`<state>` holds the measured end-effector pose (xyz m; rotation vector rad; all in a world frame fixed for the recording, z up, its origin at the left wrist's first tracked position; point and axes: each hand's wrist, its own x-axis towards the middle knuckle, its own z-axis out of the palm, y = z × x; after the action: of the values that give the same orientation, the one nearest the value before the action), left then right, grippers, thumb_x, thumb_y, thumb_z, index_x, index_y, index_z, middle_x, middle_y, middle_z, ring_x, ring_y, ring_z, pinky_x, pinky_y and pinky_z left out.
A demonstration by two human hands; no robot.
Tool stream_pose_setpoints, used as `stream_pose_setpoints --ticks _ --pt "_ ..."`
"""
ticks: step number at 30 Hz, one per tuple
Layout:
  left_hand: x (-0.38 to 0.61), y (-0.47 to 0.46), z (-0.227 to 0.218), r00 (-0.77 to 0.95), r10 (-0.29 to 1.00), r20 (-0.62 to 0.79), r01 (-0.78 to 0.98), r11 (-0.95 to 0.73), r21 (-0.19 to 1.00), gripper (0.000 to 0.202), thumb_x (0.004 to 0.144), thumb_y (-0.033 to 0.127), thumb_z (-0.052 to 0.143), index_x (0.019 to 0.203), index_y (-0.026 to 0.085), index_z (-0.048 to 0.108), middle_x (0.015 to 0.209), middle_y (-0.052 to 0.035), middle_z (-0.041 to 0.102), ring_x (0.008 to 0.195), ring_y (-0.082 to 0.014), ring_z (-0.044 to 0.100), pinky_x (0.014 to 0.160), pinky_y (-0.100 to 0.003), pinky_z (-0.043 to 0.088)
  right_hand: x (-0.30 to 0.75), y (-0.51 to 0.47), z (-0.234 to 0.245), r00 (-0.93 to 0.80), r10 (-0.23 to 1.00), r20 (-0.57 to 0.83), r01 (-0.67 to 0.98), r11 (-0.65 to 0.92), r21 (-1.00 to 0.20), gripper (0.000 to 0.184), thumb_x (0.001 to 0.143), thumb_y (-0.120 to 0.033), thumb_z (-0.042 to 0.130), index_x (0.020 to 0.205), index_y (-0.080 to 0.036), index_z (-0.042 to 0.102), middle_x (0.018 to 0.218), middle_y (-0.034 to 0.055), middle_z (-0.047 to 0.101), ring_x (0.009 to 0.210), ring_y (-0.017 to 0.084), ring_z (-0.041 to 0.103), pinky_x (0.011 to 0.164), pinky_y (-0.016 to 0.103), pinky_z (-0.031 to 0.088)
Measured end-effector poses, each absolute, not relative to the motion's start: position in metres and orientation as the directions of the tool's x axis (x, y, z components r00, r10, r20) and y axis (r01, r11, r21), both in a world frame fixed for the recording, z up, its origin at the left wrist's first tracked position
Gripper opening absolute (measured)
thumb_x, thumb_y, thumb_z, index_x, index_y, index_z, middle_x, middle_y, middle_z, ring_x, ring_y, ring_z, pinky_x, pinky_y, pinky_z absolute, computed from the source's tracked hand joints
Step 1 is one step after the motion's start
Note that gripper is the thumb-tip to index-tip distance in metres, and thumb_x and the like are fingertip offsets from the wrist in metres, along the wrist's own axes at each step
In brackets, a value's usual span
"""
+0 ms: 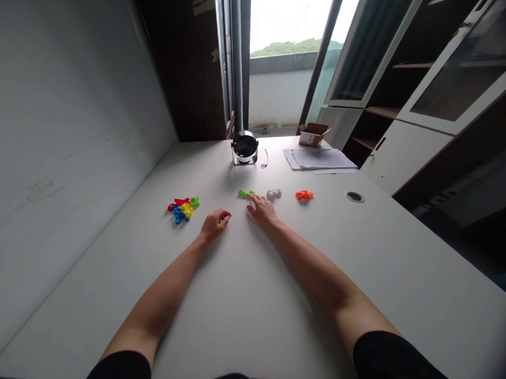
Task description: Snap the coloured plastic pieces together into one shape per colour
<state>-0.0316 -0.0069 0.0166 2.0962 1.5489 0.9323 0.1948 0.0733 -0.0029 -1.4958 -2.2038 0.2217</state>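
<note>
My right hand (pixel 262 210) lies palm down on the white table (pixel 249 301), its fingers stretched out and apart. Its fingertips touch a green plastic clip, like a clothespin (pixel 244 194), and cover part of it. Just right of these fingers is a white clip group (pixel 274 193), with orange clips (pixel 304 195) farther right. My left hand (pixel 215 223) rests on its side with the fingers curled in toward the thumb; nothing shows in it. Left of it is a mixed pile of red clips (pixel 182 202), blue clips (pixel 180 214), yellow clips (pixel 187 210) and green clips (pixel 195 201).
A black round device on a stand (pixel 245 146) is at the table's back, beside a thin dark cord (pixel 265 160). Papers (pixel 319 158) and an open cardboard box (pixel 313 135) lie back right. A round cable hole (pixel 354 197) is at right. A wall (pixel 66 136) borders the left.
</note>
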Motion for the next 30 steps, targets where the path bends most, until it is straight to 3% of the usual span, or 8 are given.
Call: stream_pose_setpoints --ticks 5,10,16,24,30 --pt "-0.037 -0.003 0.015 0.095 0.934 0.345 0.781 -0.285 0.556 0.022 0.09 0.027 0.05 0.094 0.021 0.071 0.097 -0.0065 0.071 0.086 -0.0203 0.063 0.084 -0.033 0.049 0.197 0.07 -0.004 -0.3 0.906 0.298 0.825 0.403 -0.397 0.046 0.095 -0.03 0.053 0.14 -0.022 0.051 0.145 0.0081 0.052 0.128 0.026 0.048 0.108 0.039 0.035" --pt "-0.059 0.006 0.011 -0.062 0.886 0.459 0.88 -0.169 0.444 0.021 0.09 0.026 0.049 0.094 0.02 0.07 0.104 -0.0104 0.066 0.105 -0.0283 0.058 0.101 -0.043 0.043 0.2 0.067 -0.003 -0.281 0.904 0.323 0.806 0.405 -0.432 0.039 0.095 -0.029 0.053 0.133 -0.022 0.057 0.139 0.0087 0.056 0.123 0.024 0.053 0.104 0.037 0.039" --pt "-0.081 0.021 -0.001 -0.231 0.851 0.471 0.843 -0.066 0.533 0.027 0.087 0.025 0.052 0.111 0.018 0.062 0.132 -0.0142 0.05 0.127 -0.0298 0.048 0.111 -0.045 0.038 0.197 0.059 0.003 -0.323 0.865 0.384 0.674 0.495 -0.548 0.028 0.095 -0.025 0.051 0.12 -0.024 0.063 0.13 0.0067 0.061 0.1 0.019 0.065 0.087 0.031 0.049" --pt "-0.085 0.03 -0.014 -0.241 0.876 0.418 0.881 0.016 0.473 0.031 0.082 0.028 0.06 0.112 0.02 0.063 0.145 -0.0144 0.045 0.136 -0.0339 0.04 0.116 -0.05 0.032 0.181 0.042 0.005 -0.519 0.762 0.387 0.558 0.645 -0.523 0.021 0.095 -0.023 0.051 0.104 -0.025 0.071 0.107 0.0027 0.069 0.074 0.011 0.062 0.077 0.024 0.046" --pt "-0.082 0.026 -0.011 -0.201 0.872 0.446 0.907 -0.006 0.421 0.022 0.081 0.026 0.062 0.101 0.021 0.068 0.139 -0.0133 0.052 0.137 -0.0353 0.037 0.116 -0.053 0.029 0.181 0.045 0.004 -0.509 0.778 0.368 0.562 0.624 -0.542 0.021 0.094 -0.022 0.052 0.102 -0.023 0.072 0.101 0.0026 0.069 0.074 0.012 0.06 0.075 0.023 0.045"
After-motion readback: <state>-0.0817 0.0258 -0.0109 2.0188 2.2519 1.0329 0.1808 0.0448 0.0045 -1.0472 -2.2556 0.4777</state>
